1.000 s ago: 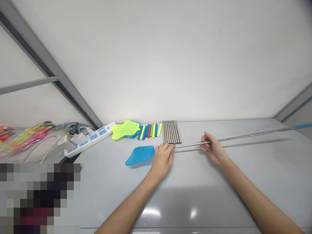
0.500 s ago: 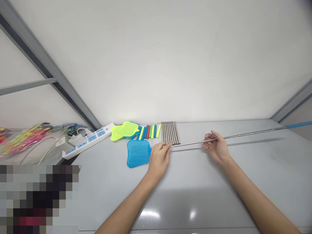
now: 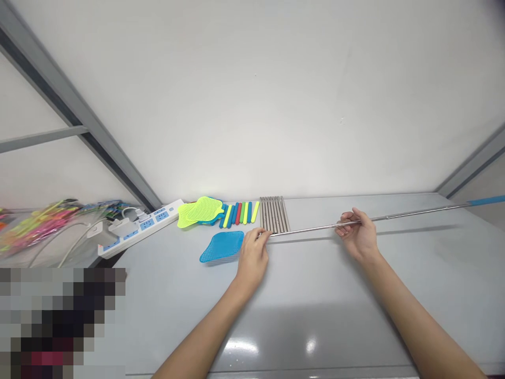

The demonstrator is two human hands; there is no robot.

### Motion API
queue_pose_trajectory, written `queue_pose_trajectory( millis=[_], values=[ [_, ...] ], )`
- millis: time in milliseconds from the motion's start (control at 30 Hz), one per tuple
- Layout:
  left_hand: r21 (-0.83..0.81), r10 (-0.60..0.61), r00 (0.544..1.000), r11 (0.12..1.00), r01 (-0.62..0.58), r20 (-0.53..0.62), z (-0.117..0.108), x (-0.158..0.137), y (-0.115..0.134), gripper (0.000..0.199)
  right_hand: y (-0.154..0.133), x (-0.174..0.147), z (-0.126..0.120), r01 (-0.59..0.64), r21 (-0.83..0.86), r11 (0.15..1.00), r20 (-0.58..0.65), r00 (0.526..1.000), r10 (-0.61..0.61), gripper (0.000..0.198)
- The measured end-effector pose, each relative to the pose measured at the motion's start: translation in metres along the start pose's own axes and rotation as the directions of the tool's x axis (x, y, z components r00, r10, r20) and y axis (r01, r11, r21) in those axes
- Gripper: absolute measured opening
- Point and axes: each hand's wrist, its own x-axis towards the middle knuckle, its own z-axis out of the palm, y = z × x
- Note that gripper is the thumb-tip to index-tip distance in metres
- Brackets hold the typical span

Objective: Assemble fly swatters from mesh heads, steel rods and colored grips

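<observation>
A blue fly swatter with a perforated head [image 3: 223, 246] and a long metal telescopic rod [image 3: 311, 229] stretches across the table. Its blue grip [image 3: 487, 200] runs out of view at the right edge. My left hand [image 3: 253, 255] is closed around the joint between head and rod, hiding that joint. My right hand [image 3: 358, 234] pinches the rod about midway, with the thumb above and fingers curled round it. The swatter head is tilted, seen at a slant. Just beyond my left hand lies a row of metal rods [image 3: 275, 215].
Several coloured grip tubes [image 3: 240, 213] lie beside yellow and blue swatter heads [image 3: 203, 210] along the wall. A white power strip [image 3: 140, 229] with plugs sits at the left. Further left are bagged colourful items [image 3: 43, 226]. Grey metal posts [image 3: 114, 152] frame the table [image 3: 315, 305].
The swatter head has turned from nearly face-on to a slant. My right hand has slid a little to the right along the rod, and the blue grip has shifted right.
</observation>
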Motion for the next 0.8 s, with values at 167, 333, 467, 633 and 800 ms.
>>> queue_pose_trajectory(
  millis=[167,333,467,633,800],
  values=[
    [-0.005,0.004,1.0,1.0,-0.004,-0.005,0.0012,-0.0001,-0.0005,0.035,-0.0008,-0.0001,0.0002,0.014,0.013,1.0,0.025,1.0,-0.015,0.025],
    [-0.012,0.008,1.0,1.0,-0.008,-0.016,0.0002,0.0002,0.0004,0.028,-0.0017,-0.0017,0.0024,0.024,-0.015,1.0,0.047,0.999,-0.024,0.025],
    [-0.023,0.034,0.999,0.999,-0.034,-0.009,0.0011,0.0,0.0,0.023,-0.0024,-0.0024,0.0025,0.028,-0.01,1.0,0.041,0.999,-0.028,0.024],
    [-0.061,0.109,0.994,0.992,-0.108,0.014,0.0015,-0.0006,0.0006,0.021,-0.0026,-0.0021,0.0014,0.049,-0.001,0.999,0.03,0.998,-0.049,0.025],
    [-0.113,0.18,0.98,0.979,-0.169,0.09,-0.0013,-0.0011,0.0063,0.02,-0.0014,-0.0053,0.0068,0.01,0.058,0.998,0.112,0.994,-0.016,0.024]
  ],
)
